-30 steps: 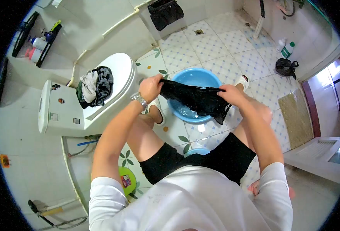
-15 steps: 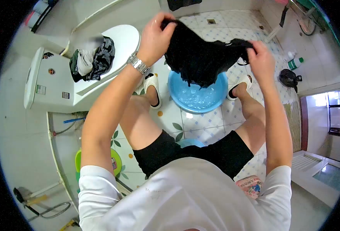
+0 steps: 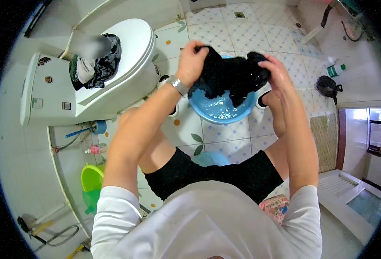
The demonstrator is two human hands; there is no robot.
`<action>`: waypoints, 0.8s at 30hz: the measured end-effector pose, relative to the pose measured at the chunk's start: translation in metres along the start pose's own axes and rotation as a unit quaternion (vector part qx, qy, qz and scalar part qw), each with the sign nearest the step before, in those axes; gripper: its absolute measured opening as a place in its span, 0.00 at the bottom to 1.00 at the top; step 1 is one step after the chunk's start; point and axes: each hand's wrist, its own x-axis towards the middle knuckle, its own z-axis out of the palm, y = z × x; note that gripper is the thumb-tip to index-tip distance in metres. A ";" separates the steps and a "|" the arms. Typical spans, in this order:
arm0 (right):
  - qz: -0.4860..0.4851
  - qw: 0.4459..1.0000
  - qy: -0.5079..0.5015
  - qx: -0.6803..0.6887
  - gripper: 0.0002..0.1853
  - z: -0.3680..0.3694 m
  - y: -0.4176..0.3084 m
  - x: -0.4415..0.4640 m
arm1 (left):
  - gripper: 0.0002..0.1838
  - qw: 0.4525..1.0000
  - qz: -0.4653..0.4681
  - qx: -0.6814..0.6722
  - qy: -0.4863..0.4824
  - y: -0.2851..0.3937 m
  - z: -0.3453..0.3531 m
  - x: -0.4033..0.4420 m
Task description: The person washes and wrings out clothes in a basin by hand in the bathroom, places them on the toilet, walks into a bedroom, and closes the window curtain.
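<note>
Printed stickers dot the white toilet tank (image 3: 51,93): a round one (image 3: 49,79), a pale label with a green edge (image 3: 37,102) and a small dark-framed label (image 3: 66,105). Their writing is too small to read, as is any on the white bottle with a green cap (image 3: 335,70) near a knotted black plastic bag (image 3: 327,86).

The black cloth (image 3: 231,73) is limp and bunched, ragged along its lower edge, with glints on its right part. It hangs between both hands above the round blue basin (image 3: 221,120), hiding much of the far rim. The left hand (image 3: 192,64), below a metal-banded watch (image 3: 178,85), pinches its upper left end between thumb and fingers. The right hand (image 3: 276,73) has its fingers curled onto the bunched right end.

Clear, rippled water in the smooth plastic basin catches the light. A second light-blue basin (image 3: 211,159) sits between the knees, its contents unclear. On the glossy toilet seat cover (image 3: 132,47) lies a crumpled pile of clothes (image 3: 96,69), pale, dark green and patterned grey-black, partly blurred. Patterned tiles (image 3: 226,140) cover the floor.
</note>
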 end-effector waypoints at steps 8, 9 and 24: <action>-0.034 0.937 0.141 -0.318 0.24 -0.009 0.217 0.077 | 0.09 0.976 0.021 0.198 -0.094 -0.158 0.075 -0.027; -0.023 0.938 0.138 -0.316 0.24 -0.006 0.230 0.083 | 0.09 0.965 0.022 0.233 -0.118 -0.175 0.081 -0.025; 0.120 0.748 -0.126 -0.641 0.33 0.021 0.309 0.167 | 0.14 0.794 -0.037 0.484 -0.366 -0.312 0.145 0.005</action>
